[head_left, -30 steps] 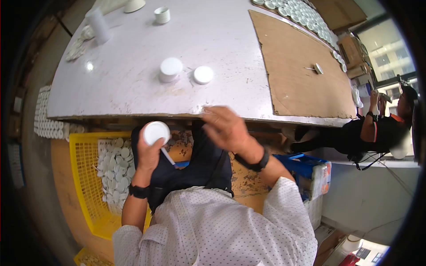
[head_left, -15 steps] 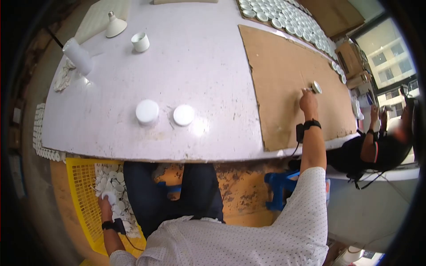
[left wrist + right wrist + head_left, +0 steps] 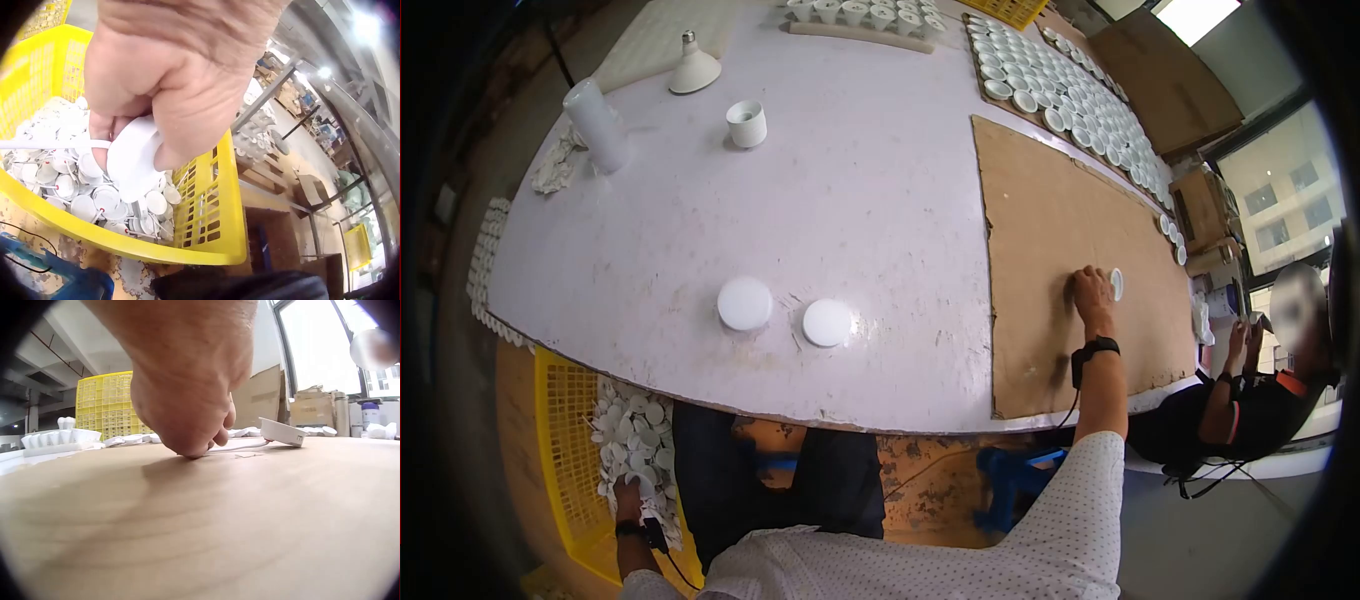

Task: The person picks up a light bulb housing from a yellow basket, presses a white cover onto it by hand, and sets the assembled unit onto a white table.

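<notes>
In the left wrist view my left hand [image 3: 172, 81] pinches a white disc [image 3: 134, 162] with a thin white stem over the yellow basket [image 3: 125, 245] of similar white pieces. The head view places this left hand [image 3: 628, 500] inside the basket at the lower left. My right hand [image 3: 1093, 295] is low over the brown cardboard [image 3: 1040, 220], beside a small white cup [image 3: 1116, 284]. Seen from the right wrist, the curled fingers of the right hand [image 3: 187, 394] pinch the white wire [image 3: 240, 446] of the tilted cup [image 3: 282, 432]; their tips are partly hidden.
Two round white pieces [image 3: 744, 303] lie near the table's front edge. Farther back are a white cup [image 3: 746, 124], a lamp-shaped piece [image 3: 694, 68] and a translucent cylinder [image 3: 596, 125]. Rows of cups [image 3: 1050, 88] fill the back right. A person [image 3: 1250, 400] is at the right.
The left hand has gone from over the lap, where it held a white disc, down into the basket. The right hand has moved from the near edge to the cup on the cardboard.
</notes>
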Demonstrator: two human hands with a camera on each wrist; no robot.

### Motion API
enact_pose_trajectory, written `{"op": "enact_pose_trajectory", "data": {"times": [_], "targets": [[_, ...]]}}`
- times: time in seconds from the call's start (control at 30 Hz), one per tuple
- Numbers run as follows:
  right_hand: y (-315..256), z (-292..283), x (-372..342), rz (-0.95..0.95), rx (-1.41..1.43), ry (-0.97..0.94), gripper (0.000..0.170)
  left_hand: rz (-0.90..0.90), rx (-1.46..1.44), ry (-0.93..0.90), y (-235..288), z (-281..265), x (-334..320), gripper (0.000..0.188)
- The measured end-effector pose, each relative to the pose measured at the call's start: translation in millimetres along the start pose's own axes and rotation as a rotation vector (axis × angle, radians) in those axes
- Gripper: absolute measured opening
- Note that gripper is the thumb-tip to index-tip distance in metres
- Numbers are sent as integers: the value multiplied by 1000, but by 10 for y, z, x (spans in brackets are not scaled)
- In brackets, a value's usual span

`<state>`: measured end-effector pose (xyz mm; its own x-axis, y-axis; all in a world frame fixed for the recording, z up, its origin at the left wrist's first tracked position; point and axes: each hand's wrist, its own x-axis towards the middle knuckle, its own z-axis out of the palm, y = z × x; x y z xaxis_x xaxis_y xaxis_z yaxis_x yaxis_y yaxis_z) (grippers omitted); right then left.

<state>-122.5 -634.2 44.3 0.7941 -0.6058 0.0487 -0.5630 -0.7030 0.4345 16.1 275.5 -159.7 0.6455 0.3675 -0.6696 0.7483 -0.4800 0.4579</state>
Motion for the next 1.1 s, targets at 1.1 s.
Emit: {"op": "enact_pose_trajectory", "data": {"times": [1.1], "targets": [[-2479,-1023,-2774,470,2131,-643,13,211,-578,-65,-818,-27,1006,38]]}}
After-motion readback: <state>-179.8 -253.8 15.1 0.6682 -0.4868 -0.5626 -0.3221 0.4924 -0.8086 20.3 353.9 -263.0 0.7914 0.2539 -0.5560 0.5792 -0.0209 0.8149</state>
